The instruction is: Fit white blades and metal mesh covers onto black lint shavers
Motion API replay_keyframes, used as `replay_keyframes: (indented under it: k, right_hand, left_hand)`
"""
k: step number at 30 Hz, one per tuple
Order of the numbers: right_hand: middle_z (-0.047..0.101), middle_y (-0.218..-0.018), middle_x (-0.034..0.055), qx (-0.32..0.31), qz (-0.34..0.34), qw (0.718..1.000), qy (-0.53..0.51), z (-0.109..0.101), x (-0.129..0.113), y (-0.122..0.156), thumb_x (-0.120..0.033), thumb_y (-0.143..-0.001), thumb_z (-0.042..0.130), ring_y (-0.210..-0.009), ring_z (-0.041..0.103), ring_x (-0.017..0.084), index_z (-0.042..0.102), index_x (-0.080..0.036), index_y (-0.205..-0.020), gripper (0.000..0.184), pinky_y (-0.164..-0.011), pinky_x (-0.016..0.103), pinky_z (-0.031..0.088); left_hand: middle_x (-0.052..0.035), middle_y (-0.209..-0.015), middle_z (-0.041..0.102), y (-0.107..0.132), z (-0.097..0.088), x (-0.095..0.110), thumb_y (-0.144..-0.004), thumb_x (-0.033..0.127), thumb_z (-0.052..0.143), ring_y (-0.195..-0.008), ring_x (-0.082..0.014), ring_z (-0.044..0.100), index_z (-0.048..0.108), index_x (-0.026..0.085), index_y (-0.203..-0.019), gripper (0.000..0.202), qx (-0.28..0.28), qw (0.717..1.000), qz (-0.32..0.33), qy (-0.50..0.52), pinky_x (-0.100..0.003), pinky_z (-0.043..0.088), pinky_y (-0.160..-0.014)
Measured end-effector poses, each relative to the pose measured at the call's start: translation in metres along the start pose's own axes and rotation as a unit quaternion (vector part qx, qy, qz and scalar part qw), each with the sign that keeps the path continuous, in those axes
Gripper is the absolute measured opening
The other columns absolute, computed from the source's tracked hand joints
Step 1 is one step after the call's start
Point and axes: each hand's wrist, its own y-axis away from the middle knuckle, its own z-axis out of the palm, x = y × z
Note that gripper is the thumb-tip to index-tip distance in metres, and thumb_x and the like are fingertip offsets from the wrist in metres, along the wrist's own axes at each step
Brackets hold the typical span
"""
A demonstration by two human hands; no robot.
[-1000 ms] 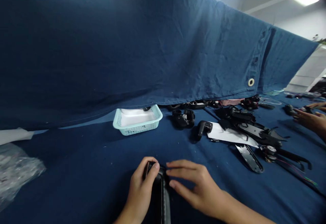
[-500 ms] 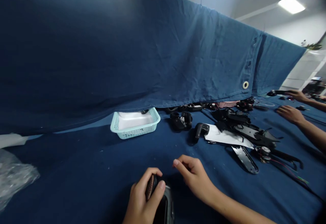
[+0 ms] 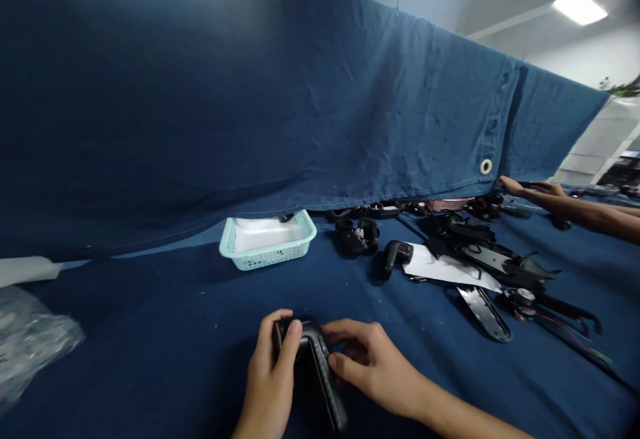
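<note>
A black angled plastic part, glossy and bent at its top, is held low in the middle of the head view over the blue cloth. My left hand wraps its left end, with the thumb on top and the fingers behind. On the other side, my right hand presses thumb and curled fingers against the part's right edge. Whether a smaller piece sits between those right fingers is hidden. The underside of the part cannot be seen.
Beyond my hands stands a light-blue basket with white lining. Black plastic parts, a white sheet and a motor with wires lie to the right. Clear plastic bags are at left. A co-worker's hands work at far right.
My right hand has come left and down onto the black part's right edge. The part has turned and risen slightly in my left hand. The co-worker's hands have moved left toward the curtain.
</note>
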Motion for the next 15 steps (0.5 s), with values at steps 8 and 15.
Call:
replay_keyframes:
  k: [8,15]
  right_hand:
    - [0.076,-0.105,0.0066,-0.010,-0.083,0.991,0.101,-0.0057,-0.0085,0.0017,-0.023,-0.093,0.057,-0.086,0.072,0.022,0.065,-0.024,-0.128,0.036,-0.079,0.034,0.057]
    - [0.075,-0.102,0.0097,-0.010,-0.149,0.977,0.149,-0.0059,-0.0004,0.0019,-0.019,-0.095,0.053,-0.087,0.071,0.020,0.061,-0.022,-0.132,0.038,-0.080,0.034,0.056]
  left_hand:
    - [-0.0023,-0.091,0.063,0.0031,-0.0025,0.0021,-0.084,0.067,0.052,-0.074,-0.0205,0.060,0.056,0.025,-0.109,0.049,0.009,1.000,-0.002,0.012,-0.025,0.046,-0.053]
    - [-0.0003,-0.079,0.061,0.0038,-0.0040,0.0038,-0.086,0.069,0.047,-0.065,-0.0190,0.056,0.055,0.024,-0.109,0.051,-0.013,0.999,-0.017,0.033,-0.025,0.046,-0.049]
